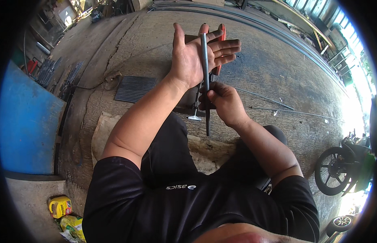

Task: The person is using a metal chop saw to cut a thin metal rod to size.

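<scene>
So, my right hand [229,101] pinches the metal rod [206,83] just below its middle; my left hand [190,58] is spread, palm up, behind the rod's upper half. Whether palm and rod touch, I can't tell. I'd want the pinch firm, the palm only steadying, and the top end clear of the red tool [223,33].

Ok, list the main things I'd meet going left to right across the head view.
Blue panel, row of metal rods on the ground, held metal rod, motorcycle's front wheel.
</scene>
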`<move>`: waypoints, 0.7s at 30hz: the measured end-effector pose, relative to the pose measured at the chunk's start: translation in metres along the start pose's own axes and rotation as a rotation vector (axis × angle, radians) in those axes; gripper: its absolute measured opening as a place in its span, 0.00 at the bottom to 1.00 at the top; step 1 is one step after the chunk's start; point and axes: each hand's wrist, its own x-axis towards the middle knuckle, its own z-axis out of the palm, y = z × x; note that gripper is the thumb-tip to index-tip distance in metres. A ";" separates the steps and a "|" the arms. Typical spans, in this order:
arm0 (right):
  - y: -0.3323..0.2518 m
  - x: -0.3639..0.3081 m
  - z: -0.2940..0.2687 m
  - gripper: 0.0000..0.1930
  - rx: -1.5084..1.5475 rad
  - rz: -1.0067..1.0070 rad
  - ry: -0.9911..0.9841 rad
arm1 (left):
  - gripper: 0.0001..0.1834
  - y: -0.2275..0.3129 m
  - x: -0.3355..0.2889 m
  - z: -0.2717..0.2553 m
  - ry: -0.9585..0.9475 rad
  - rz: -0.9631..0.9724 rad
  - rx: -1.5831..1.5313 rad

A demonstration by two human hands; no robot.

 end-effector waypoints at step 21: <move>-0.075 0.003 -0.068 0.09 0.380 -0.573 0.387 | 0.56 -0.005 0.011 -0.031 0.237 0.001 0.119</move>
